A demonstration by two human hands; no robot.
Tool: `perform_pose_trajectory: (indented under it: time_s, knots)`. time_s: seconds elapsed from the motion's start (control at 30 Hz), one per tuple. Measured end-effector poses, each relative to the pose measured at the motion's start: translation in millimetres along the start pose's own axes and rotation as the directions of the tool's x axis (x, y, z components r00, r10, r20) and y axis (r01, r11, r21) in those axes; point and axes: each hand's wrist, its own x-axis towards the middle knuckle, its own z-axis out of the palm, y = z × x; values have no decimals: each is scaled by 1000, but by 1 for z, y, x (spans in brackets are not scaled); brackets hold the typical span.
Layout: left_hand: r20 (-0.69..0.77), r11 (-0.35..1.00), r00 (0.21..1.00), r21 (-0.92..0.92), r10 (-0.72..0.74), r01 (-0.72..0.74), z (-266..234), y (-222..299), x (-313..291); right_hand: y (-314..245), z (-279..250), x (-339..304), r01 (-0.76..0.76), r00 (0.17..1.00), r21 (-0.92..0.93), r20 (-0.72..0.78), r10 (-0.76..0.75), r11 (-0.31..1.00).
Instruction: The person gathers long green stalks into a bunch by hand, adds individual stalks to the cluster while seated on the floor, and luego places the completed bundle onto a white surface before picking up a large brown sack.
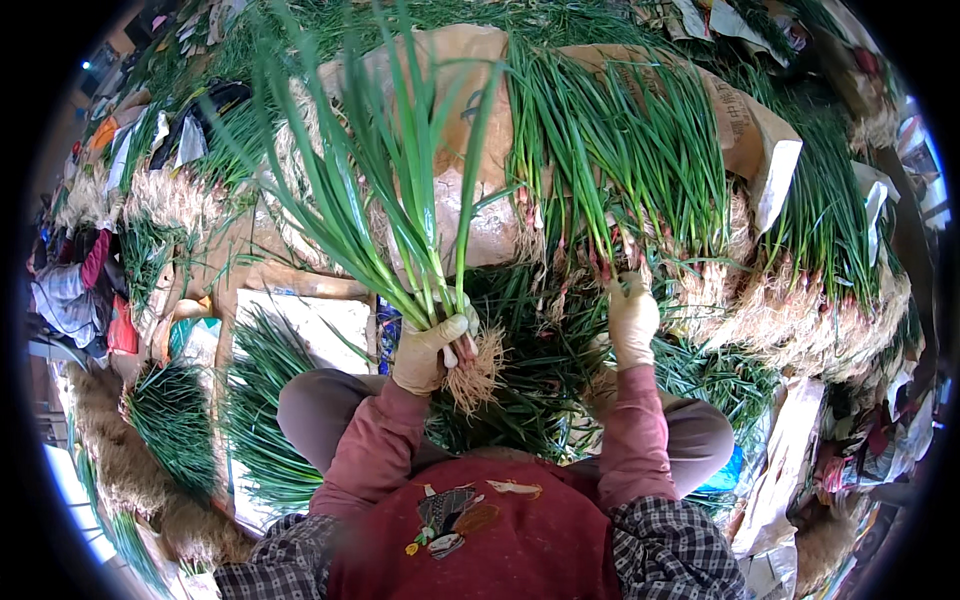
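Observation:
In my gloved left hand (432, 345) is a bunch of green garlic (425, 225), gripped near the white and reddish stem bases. Its long flat leaves fan away from me, partly blurred, and its pale roots (475, 372) hang beside the hand. My right hand (632, 318), also gloved, has its fingers closed at the reddish base of a green garlic stalk (603, 240). That stalk lies at the near edge of a loose row of green garlic (665, 165), leaves pointing away. The fingertips partly hide the grip.
Brown paper sacking (480, 60) lies under the row. Bundles with thick roots (800, 315) line the right. Loose leaves (515, 300) cover the ground before my crossed legs. More green garlic (265, 410) rests on a white board (320, 320) at left. A person's sleeve (95, 255) shows far left.

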Motion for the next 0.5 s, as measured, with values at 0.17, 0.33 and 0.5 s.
perform_pose_trajectory:
  time_s: [0.17, 0.33, 0.5]
  knots:
    - [-54, 966, 965, 22, -255, 256, -17, -35, 11, 26, -4, -9, 200, 956, -134, 242, -164, 970]
    - [-5, 938, 951, 164, -310, 307, -5, -37, 10, -42, -13, -58, 344, 861, 462, 191, -470, 818]
    - [-78, 913, 923, 137, -376, 383, -14, -53, 14, -77, -9, -73, -385, 594, 538, 766, -245, 749]
